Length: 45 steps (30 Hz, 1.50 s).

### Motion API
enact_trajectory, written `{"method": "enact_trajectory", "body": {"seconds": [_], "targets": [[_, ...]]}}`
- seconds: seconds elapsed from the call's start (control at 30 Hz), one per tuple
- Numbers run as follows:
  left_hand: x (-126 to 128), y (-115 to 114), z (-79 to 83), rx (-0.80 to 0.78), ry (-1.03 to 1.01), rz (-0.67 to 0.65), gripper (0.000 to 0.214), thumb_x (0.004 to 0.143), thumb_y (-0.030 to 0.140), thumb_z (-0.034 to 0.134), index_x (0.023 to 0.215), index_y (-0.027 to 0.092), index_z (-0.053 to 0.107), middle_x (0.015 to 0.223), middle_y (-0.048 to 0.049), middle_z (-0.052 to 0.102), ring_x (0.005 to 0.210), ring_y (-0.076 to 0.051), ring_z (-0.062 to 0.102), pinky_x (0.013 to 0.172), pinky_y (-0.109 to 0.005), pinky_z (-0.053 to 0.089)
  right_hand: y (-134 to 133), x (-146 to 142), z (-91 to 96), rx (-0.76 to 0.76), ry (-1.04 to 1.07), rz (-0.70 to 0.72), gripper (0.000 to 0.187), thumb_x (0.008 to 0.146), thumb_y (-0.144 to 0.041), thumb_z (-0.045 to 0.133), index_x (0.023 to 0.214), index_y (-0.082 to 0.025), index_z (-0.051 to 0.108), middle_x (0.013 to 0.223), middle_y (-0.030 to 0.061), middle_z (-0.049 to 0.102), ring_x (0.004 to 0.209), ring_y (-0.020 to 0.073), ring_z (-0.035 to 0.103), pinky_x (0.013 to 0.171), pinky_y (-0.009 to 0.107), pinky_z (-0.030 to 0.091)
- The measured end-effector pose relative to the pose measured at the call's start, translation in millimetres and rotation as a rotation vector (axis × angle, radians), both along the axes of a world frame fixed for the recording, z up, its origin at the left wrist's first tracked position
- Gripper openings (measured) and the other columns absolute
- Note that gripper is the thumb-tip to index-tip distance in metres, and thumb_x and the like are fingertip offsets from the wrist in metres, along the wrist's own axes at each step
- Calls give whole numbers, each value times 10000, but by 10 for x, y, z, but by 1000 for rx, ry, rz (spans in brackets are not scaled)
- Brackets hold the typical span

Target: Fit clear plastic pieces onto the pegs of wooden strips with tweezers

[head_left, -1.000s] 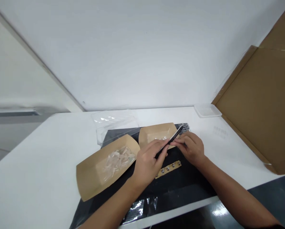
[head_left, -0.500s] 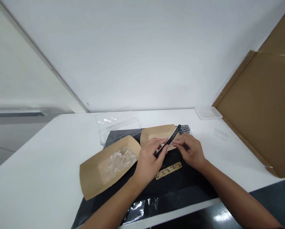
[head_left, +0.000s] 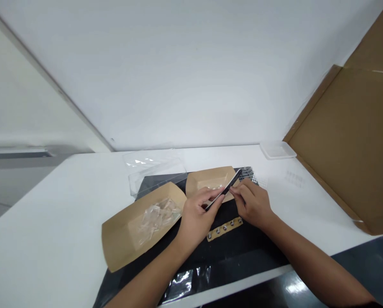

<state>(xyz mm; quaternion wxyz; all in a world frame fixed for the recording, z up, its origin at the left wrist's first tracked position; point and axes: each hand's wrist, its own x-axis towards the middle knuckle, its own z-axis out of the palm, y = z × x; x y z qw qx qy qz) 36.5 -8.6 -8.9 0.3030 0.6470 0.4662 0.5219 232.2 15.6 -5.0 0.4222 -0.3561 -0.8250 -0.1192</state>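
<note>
I have the left hand [head_left: 196, 210] pinching a slim black stick [head_left: 232, 182] with a pale edge between thumb and fingers, its far end pointing between 1 and 2 o'clock, over the black mat [head_left: 243, 254]. My right hand [head_left: 253, 202] is bent, fingertips drawn close together right by the stick's 4 o'clock side; I cannot tell whether they grip it or something small.

Taking the stick as clock centre, I see a cardboard strip [head_left: 221, 232] carrying five small metal pieces at 6 o'clock. The large brown tray [head_left: 119, 235] sits at 8 o'clock with a heap of clear pieces [head_left: 159, 218] in it, and the smaller brown tray [head_left: 198, 177] lies just behind at 10. On the white counter [head_left: 50, 222], a clear plastic box [head_left: 157, 169] stands between 9 and 10, and a translucent shallow container [head_left: 278, 149] at 2.
</note>
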Motion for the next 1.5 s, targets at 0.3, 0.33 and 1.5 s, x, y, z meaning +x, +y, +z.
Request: {"method": "enact_trajectory", "body": {"seconds": [0.3,0.33,1.5], "targets": [[25,-33,2,162,114,65,210,979,239,705,1138,271,837,866,-25,761,736,-160,684,683,-272,566,18,-97,12,-6,45,-125,274,1047,-141,532,790,-232,504,742,23,537,657,171,511,597,298,391],[25,-32,7,163,111,68,210,977,234,705,1136,270,838,855,-22,757,728,-158,681,678,-269,565,18,-105,8,-15,34,-110,274,1047,-139,529,791,-232,502,745,25,541,661,172,513,603,299,390],[9,-33,65,204,135,69,218,996,231,677,1144,263,833,821,-19,750,708,-154,680,666,-283,576,96,-149,59,-25,1,-132,272,1019,-134,550,773,-234,487,715,0,576,648,175,512,726,377,335]]}}
